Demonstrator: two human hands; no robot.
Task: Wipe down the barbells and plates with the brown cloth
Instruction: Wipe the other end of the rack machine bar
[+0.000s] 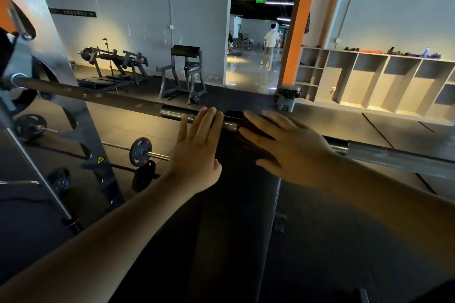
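Above the bench (234,229), the right hand (290,147) presses the brown cloth (247,130) flat onto the barbell (394,156). The left hand (199,140) rests beside it, fingers straight, steadying. Recommended: wrap cloth around the bar and stroke along its length.

The folded cloth (253,124) is dark reddish-brown; the round steel barbell (398,158) is silver-grey with crosshatched knurling; the padded bench (234,216) is black.

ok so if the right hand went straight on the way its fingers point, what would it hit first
Most likely the left hand: its straight fingers lie across the barbell right beside the right hand, which is pressing the brown cloth onto the bar.
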